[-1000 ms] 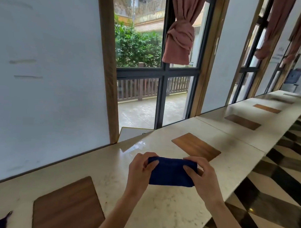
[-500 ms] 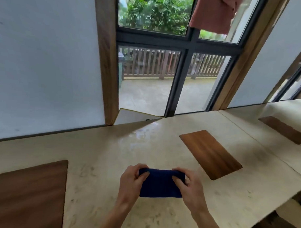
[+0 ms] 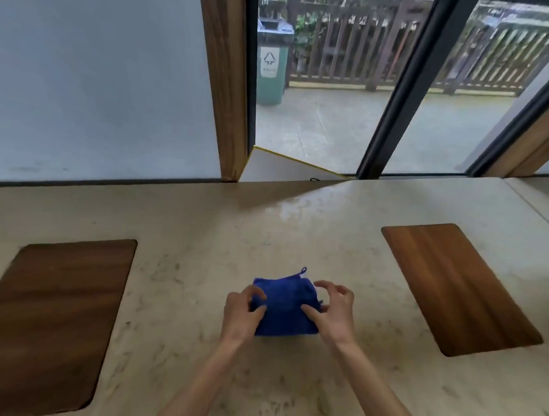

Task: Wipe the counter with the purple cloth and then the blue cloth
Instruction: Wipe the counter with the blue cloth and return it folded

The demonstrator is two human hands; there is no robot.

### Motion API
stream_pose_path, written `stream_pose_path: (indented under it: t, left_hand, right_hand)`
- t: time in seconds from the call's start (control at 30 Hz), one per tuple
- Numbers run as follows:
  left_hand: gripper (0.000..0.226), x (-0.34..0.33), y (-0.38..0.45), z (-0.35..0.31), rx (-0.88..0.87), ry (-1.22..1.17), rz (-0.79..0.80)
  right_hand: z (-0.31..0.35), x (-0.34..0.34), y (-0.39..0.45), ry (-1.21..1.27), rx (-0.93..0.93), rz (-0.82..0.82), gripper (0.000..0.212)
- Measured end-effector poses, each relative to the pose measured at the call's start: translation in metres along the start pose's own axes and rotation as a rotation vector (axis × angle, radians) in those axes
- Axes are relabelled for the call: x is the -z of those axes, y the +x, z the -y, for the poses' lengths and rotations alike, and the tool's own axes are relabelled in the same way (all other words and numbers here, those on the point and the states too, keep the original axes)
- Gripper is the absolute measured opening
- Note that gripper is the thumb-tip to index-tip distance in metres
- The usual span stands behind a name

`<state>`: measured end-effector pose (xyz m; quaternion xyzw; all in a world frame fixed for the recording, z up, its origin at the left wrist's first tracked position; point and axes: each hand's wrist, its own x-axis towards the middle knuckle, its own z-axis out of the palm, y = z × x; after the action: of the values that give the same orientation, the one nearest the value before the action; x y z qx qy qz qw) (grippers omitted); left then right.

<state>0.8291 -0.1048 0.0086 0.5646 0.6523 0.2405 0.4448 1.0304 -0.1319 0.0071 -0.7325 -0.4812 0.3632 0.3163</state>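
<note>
A folded blue cloth (image 3: pixel 284 304) with a small hanging loop at its far edge lies flat on the beige marble counter (image 3: pixel 204 224), in the middle near me. My left hand (image 3: pixel 240 315) grips the cloth's left edge between thumb and curled fingers. At the cloth's right edge is my right hand (image 3: pixel 335 312), whose thumb rests on the fabric while the fingers are spread and lifted off it. The purple cloth is not in view.
Two dark wooden inlays are set into the counter, one at the left (image 3: pixel 55 309) and one at the right (image 3: pixel 457 285). Behind the counter are a white wall, a wooden post and a window onto a terrace with a green bin (image 3: pixel 272 61).
My view has tilted down towards the counter. The blue cloth went from being held up between both hands to lying on the counter. My right fingers have opened off it.
</note>
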Motion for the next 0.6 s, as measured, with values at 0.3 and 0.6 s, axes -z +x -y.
stream_pose_path:
  t: [0.3, 0.6]
  left_hand:
    - [0.015, -0.036, -0.056, 0.071, 0.097, 0.347, 0.077]
    - [0.043, 0.028, -0.015, 0.109, -0.108, 0.699, -0.264]
  right_hand:
    - [-0.064, -0.025, -0.053, -0.462, 0.041, 0.079, 0.024]
    - [-0.038, -0.079, -0.047, -0.897, 0.466, 0.14, 0.054]
